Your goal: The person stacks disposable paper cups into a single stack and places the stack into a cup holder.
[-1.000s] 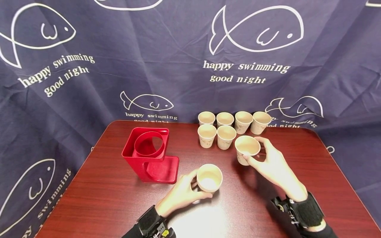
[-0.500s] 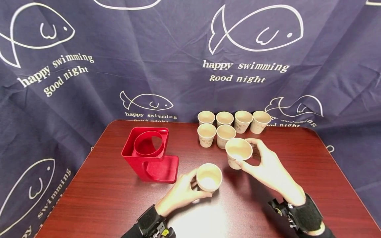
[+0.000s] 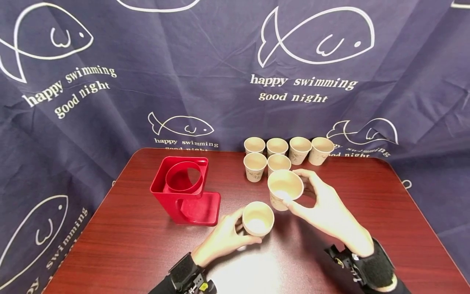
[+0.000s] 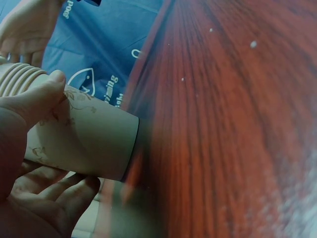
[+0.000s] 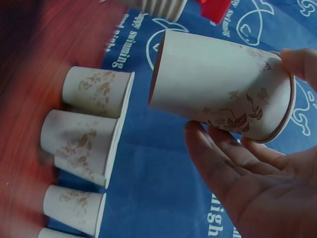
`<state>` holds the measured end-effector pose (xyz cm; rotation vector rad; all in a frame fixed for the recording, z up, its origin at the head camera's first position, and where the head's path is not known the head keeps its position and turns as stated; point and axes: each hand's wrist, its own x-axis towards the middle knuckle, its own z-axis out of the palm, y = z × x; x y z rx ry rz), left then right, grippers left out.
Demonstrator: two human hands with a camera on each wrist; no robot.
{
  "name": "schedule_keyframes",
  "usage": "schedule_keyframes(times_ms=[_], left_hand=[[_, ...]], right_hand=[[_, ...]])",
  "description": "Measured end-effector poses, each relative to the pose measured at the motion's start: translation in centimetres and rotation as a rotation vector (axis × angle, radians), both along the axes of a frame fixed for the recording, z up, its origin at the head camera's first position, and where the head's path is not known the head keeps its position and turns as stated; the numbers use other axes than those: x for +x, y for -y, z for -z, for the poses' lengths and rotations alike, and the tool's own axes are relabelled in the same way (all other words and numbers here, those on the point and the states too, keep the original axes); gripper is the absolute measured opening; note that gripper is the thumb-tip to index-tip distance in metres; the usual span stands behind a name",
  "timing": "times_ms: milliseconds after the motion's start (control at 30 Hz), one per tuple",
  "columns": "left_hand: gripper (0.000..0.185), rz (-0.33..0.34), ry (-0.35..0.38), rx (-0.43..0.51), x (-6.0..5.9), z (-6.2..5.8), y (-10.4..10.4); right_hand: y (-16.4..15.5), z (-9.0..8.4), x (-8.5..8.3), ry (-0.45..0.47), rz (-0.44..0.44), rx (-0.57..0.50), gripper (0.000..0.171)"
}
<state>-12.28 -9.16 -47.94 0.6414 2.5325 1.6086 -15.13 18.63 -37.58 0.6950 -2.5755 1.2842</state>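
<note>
Shifted since the earlier head view: the right hand (image 3: pixel 327 208) has carried its paper cup (image 3: pixel 284 190) leftward and nearer, from beside the cup group to just above and right of the cup (image 3: pixel 258 219) in the left hand (image 3: pixel 224 241), which has stayed put. Near item: left-hand cup, upright on the table (image 3: pixel 121 241), thumb and fingers curled round its wall; wrist view shows ribbing at the rim, suggesting several nested cups, though the count cannot be told. Next item: right-hand cup, lifted and tilted, pinched at the rim between thumb and fingers, palm otherwise slack. Handling judgement: nesting would want the lifted cup levelled and centred over the lower mouth, the lower one braced, light pressure only, since thin paper walls crush readily. Left of centre: red cup holder (image 3: pixel 183 190), its ring vacant as far as seen. Far item: six loose cups (image 3: pixel 282 154), two rows, close together; one front cup partly masked by the lifted one. Bases of held cups hidden in head view; wrist views blurred at table level.
</note>
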Motion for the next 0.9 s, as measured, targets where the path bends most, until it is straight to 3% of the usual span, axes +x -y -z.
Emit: schedule_keyframes(times_ms=[500,900], left_hand=[[0.075,0.033,-0.003,0.038,-0.1,0.1,0.0],[0.064,0.029,0.001,0.012,-0.2,0.0,0.1]], right_hand=[[1.8,-1.5,1.0,0.025,-0.104,0.001,0.074],[3.4,-1.2,2.1,0.061,-0.228,0.005,0.069]])
